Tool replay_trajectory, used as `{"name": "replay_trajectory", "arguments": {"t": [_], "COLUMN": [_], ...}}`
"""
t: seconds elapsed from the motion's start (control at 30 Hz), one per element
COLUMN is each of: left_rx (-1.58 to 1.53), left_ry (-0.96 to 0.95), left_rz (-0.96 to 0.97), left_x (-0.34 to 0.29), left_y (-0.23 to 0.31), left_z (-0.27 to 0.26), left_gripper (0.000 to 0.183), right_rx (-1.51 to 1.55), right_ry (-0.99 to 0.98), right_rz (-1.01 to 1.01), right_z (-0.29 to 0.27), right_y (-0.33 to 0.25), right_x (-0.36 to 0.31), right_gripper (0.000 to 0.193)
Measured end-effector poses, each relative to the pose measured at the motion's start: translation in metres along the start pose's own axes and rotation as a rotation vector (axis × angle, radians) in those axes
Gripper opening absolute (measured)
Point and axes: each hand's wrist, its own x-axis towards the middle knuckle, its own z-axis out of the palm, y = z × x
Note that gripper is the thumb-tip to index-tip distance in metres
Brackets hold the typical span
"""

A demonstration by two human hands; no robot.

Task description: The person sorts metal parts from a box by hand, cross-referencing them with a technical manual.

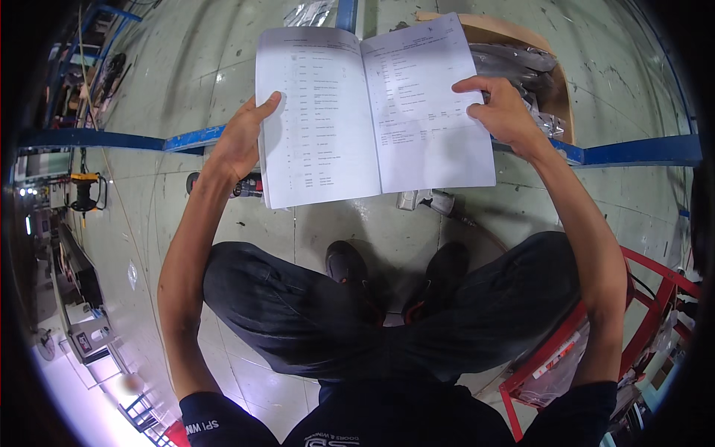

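The booklet (320, 156) is open, raised in front of the person's knees, printed pages facing up. In view it covers the middle of a blue bar (640, 151).

Left hand (242, 138): grip closed on the booklet's left edge, thumb over the page. Right hand (508, 112): at the booklet's right edge, forefinger and thumb over the printed page with a gap between them; whether this grip clamps the paper cannot be told.

Beyond the right hand is a cardboard box (514, 31) containing clear bags (514, 63). A black and red tool (248, 185) lies on the floor (313, 227) near the left hand, partly hidden by the booklet. A grey tool (441, 201) lies just below the booklet's lower edge. Both shoes (345, 262) are on the floor between the knees. A red frame (655, 268) stands beside the right arm.
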Motion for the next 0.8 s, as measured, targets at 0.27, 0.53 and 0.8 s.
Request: {"name": "replay_trajectory", "arguments": {"t": [0.27,0.53,0.8], "left_rx": [-0.087,-0.349,-0.219], "left_ry": [0.080,-0.134,-0.170], "left_rz": [0.039,-0.024,-0.027], "left_x": [0.007,0.019,0.015], "left_y": [-0.008,-0.009,-0.003], "left_z": [0.016,0.033,0.072], "left_gripper": [0.054,0.058,0.049], "right_rx": [0.159,0.338,0.348], "right_ry": [-0.026,-0.123,-0.249], "right_rz": [-0.052,-0.075,0.115], "right_z": [0.001,0.004,0.009], "right_y": [0.007,0.003,-0.014], "right_x": [0.003,-0.004,-0.011], "right_gripper": [0.039,0.032,0.063]}}
